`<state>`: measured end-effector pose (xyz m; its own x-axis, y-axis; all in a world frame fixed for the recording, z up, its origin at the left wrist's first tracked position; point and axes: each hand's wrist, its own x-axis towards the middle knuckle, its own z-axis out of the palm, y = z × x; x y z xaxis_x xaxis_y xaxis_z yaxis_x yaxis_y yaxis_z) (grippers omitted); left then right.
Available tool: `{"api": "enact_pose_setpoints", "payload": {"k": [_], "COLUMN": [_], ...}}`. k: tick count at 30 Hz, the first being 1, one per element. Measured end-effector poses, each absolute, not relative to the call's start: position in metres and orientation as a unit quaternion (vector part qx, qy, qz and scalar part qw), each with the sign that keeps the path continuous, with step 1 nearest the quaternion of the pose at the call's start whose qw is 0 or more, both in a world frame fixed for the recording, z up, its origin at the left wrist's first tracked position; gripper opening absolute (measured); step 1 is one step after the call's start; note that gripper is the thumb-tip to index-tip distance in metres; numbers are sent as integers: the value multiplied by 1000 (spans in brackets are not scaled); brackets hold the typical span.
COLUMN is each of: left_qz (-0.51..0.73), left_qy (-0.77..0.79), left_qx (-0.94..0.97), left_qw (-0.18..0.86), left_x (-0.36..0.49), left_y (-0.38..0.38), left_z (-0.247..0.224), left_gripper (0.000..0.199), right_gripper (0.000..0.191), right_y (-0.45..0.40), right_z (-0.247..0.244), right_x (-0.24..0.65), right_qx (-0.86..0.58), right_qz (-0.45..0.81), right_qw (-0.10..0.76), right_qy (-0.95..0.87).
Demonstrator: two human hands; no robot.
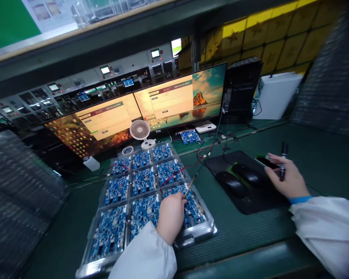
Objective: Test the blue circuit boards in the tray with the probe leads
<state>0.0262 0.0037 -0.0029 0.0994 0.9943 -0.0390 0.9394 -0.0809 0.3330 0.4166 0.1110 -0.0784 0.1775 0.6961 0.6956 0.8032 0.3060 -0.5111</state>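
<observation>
My left hand (172,215) is closed over the right column of a clear tray (194,237) of blue circuit boards (110,228). A thin yellow-orange stick or wire (191,186) with a dark end comes out between its fingers. At the right, my right hand (287,176) is bent round a dark pen (283,162) and touches a flat dark object with a pale edge (266,162), just beyond the mouse pad (267,197). Two black mice (232,183) lie on the pad, left of that hand.
Two monitors (174,100) stand behind the tray, with a small white fan (140,130) before them. Stacked trays (17,193) rise at the left. Red and black cables (189,166) cross the green bench. A white box (276,95) stands back right.
</observation>
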Motion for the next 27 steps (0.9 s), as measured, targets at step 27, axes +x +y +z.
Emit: {"api": "enact_pose_setpoints", "payload": {"k": [27], "left_qz": [182], "left_qy": [651], "left_qx": [706], "left_qw": [211], "left_x": [24], "left_y": [5], "left_z": [-8], "left_gripper": [19], "right_gripper": [47], "right_y": [110], "right_z": [-76], "right_x": [417], "right_qx": [-637], "right_qz": [7], "right_qw": [476], "right_qy": [-606]}}
